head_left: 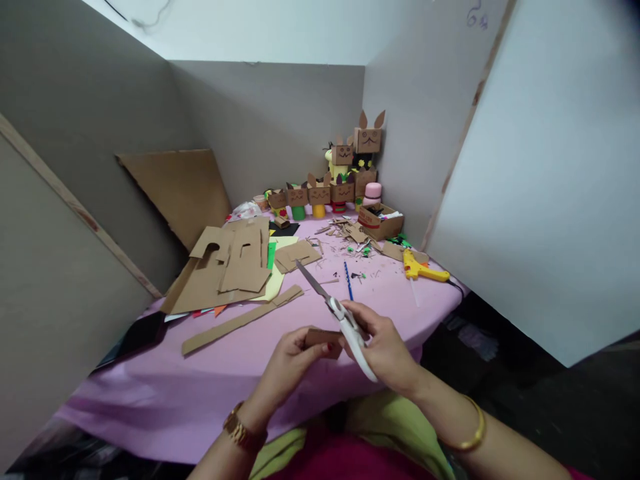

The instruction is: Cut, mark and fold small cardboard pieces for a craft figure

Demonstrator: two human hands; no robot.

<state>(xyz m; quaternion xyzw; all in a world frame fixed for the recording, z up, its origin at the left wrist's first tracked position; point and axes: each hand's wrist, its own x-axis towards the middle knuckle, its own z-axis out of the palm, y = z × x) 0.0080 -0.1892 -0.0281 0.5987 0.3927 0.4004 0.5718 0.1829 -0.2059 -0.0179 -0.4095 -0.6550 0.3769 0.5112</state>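
Note:
My left hand (295,363) pinches a small piece of brown cardboard (323,340) between thumb and fingers, just over the table's front edge. In my right hand (387,347) is a pair of scissors (345,327) with white handles. Its blades look closed and point up and to the left, above the tabletop. The scissors' handles cross in front of the cardboard piece's right end, so I cannot tell whether my right fingers touch it. A long cardboard strip (240,321) lies on the table to the left, and a blue pencil (348,280) lies beyond the scissors.
Cut cardboard sheets (235,260) cover the table's left side. A yellow glue gun (423,268) rests at the right edge. Several cardboard animal figures (319,195) stand at the back, near a cardboard box (383,223) and a pink bottle (373,193). Cardboard scraps (353,231) are scattered mid-table. Grey panels surround the table.

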